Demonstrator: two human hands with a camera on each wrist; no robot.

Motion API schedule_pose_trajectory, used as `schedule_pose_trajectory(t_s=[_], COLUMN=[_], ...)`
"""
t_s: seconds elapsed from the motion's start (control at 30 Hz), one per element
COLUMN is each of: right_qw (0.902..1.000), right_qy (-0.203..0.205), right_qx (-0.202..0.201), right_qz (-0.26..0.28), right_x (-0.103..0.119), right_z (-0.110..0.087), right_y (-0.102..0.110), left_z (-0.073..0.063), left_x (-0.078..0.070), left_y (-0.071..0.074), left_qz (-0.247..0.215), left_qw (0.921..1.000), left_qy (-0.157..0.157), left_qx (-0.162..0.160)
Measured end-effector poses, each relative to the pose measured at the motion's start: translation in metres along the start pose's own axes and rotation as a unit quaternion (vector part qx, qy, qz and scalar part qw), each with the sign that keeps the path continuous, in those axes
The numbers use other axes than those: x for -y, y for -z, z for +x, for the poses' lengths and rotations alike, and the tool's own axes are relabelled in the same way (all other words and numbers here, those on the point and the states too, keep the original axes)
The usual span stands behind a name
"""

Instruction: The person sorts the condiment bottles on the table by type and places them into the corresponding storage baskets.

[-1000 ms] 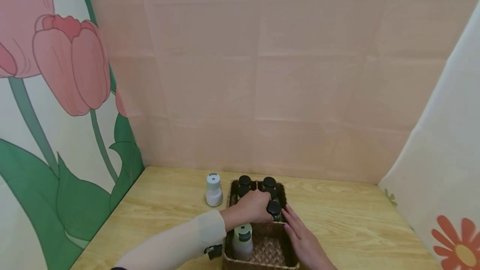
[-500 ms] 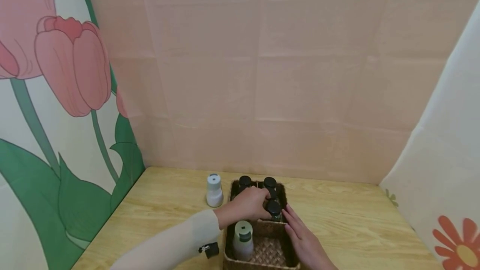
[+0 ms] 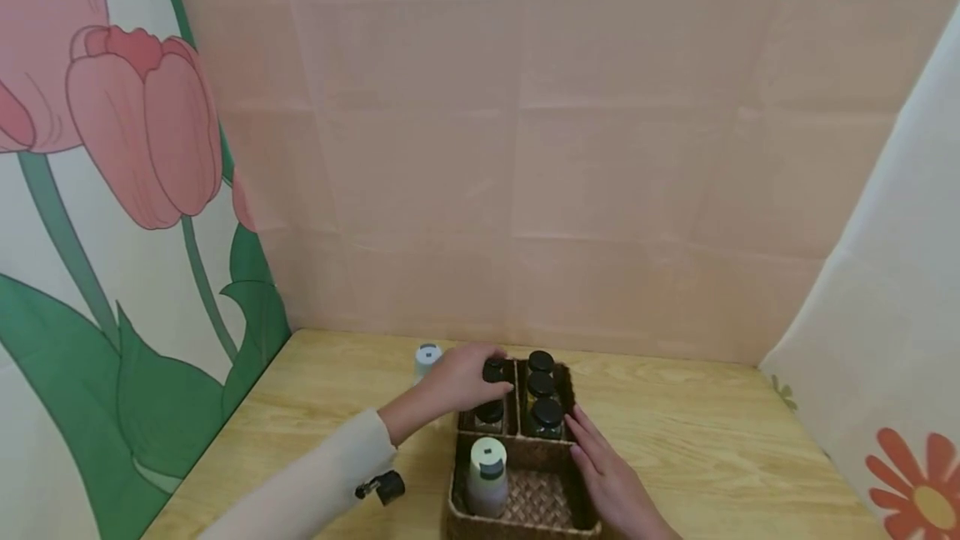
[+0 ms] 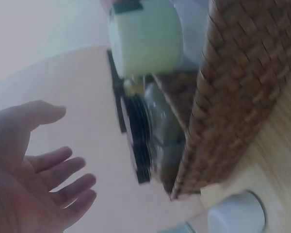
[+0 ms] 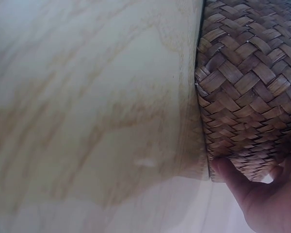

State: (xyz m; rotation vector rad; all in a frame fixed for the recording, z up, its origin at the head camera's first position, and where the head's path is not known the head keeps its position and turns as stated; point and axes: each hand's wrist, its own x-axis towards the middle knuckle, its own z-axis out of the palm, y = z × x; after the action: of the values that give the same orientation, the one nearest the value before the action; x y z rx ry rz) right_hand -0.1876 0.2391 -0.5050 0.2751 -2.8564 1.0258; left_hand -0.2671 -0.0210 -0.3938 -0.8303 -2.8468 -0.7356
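In the head view, a brown woven basket (image 3: pixel 525 533) holds several jars with black lids in its two far compartments. My left hand (image 3: pixel 457 377) hovers over the left one, its fingers spread and holding nothing; it partly covers a black-lidded jar (image 3: pixel 489 412). The left wrist view shows this hand (image 4: pixel 34 174) apart from the glass jars (image 4: pixel 162 116). Three black-lidded jars, one a dark jar (image 3: pixel 547 417), line the right compartment. My right hand (image 3: pixel 615 482) rests along the basket's right wall with fairly straight fingers; the right wrist view shows a digit (image 5: pixel 230 177) against the weave.
A white bottle with a pale green cap (image 3: pixel 487 477) stands at the left of the basket's near compartment. Another white bottle (image 3: pixel 427 359) stands on the wooden table (image 3: pixel 697 440), left of the basket, partly behind my left hand. A pink cloth (image 3: pixel 517 148) hangs behind.
My left hand has moved from the jars in the middle of the basket to the left, and its fingers have spread. The right hand stays at the wall.
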Motion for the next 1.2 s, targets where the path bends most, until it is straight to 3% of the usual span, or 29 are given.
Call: schedule_pose_trajectory(t_s=[0.2,0.67,0.93,1.2], right_qw=[0.9999,0.9998,0.9999,0.9998], right_qy=[0.000,-0.002,0.002,-0.006], right_qx=[0.011,0.017,0.012,0.016], right_qz=[-0.001,0.006,0.004,0.007], right_x=[0.000,0.002,0.006,0.004], right_z=[0.001,-0.001,-0.001,0.000], right_y=[0.000,-0.001,-0.001,-0.002], left_z=[-0.008,-0.023,-0.033,-0.034], left_x=[0.017,0.057,0.079,0.101], left_y=[0.015,0.032,0.034,0.024], left_qz=[-0.031,-0.058,-0.090,-0.118], left_qw=[0.9990,0.9926,0.9841,0.9792], left_qy=[0.009,0.064,0.108,0.126], left_qx=[-0.030,-0.085,-0.109,-0.107])
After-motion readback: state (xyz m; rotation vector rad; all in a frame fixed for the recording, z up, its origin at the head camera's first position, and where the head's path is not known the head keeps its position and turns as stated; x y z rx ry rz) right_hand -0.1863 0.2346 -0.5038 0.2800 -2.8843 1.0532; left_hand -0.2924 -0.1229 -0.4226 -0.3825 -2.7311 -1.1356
